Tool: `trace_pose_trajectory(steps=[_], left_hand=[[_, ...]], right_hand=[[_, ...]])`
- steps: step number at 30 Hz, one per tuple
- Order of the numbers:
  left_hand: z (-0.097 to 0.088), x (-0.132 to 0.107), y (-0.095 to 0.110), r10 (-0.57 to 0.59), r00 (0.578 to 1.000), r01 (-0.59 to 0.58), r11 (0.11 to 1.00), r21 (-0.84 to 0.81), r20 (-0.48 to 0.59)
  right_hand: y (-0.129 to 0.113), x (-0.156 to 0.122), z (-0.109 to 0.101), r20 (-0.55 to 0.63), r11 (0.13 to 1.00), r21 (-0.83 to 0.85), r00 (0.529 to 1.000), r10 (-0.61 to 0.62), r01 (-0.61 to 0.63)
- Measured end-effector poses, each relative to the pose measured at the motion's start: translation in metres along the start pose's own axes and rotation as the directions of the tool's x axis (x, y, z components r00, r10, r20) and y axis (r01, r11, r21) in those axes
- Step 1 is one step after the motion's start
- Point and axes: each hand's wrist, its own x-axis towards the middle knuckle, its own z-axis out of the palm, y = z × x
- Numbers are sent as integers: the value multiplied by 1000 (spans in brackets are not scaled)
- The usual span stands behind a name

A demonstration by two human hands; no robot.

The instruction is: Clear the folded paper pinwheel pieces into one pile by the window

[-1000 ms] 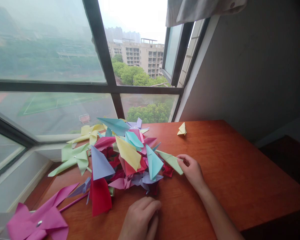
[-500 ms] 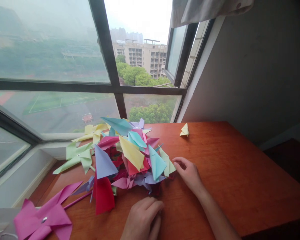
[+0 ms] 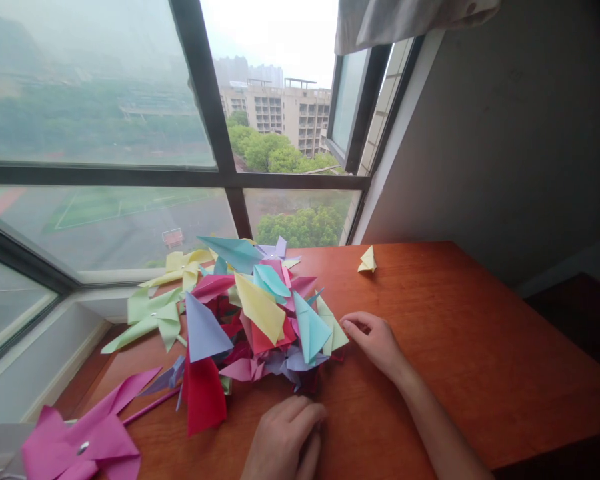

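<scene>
A mixed pile of folded paper lies in front of me, with several paper planes and pinwheels in many colours. My right hand (image 3: 375, 340) rests at the pile's right side. Its thumb and fingers curl together with nothing visible in them, and the tips are close beside a pale green paper plane (image 3: 333, 327); whether they touch it I cannot tell. Nearby stands a turquoise paper plane (image 3: 311, 328). My left hand (image 3: 286, 437) lies on the table below the pile, fingers loosely closed and seemingly holding nothing. Left of it are a red folded paper (image 3: 205, 399) and a lavender paper plane (image 3: 204, 330).
A magenta pinwheel (image 3: 83, 448) with a stick lies at the lower left, and green (image 3: 154, 317) and yellow pinwheels (image 3: 182, 267) sit by the window. A small cream folded paper (image 3: 367, 260) stands alone on the brown wooden table (image 3: 460, 347). The window (image 3: 280, 180) borders the back.
The whole view has shifted slightly, so things sit a little farther left. Both hands keep nearly the same pose and place by the pile.
</scene>
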Motion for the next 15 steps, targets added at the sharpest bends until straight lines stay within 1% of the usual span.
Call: trace_pose_trajectory(steps=[2,4,5,7,9,11,13,15], left_hand=[[0,0,0,1,1000,-1,1000,-1,0],[0,0,-1,-4,1000,5,1000,-4,2],[0,0,-1,-7,1000,7,1000,-5,4],[-1,0,-2,-8,1000,8,1000,-5,14],[-1,0,-2,-7,1000,7,1000,-5,29],[-1,1,-2,-10,999,10,1000,-7,37],[-1,1,-2,-9,999,10,1000,-14,31],[-2,2,-2,-5,1000,6,1000,-26,15]], right_hand=[[7,9,-5,-72,1000,6,997,21,-21],[19,21,-13,-192,998,8,980,56,-56],[26,27,-16,-266,997,0,961,68,-71],[38,42,-24,-420,995,-29,905,71,-92],[45,57,-30,-526,993,-45,847,70,-110],[48,73,-34,-561,992,-31,823,86,-124],[47,88,-36,-554,991,1,825,111,-133],[46,101,-37,-534,991,32,836,127,-130]])
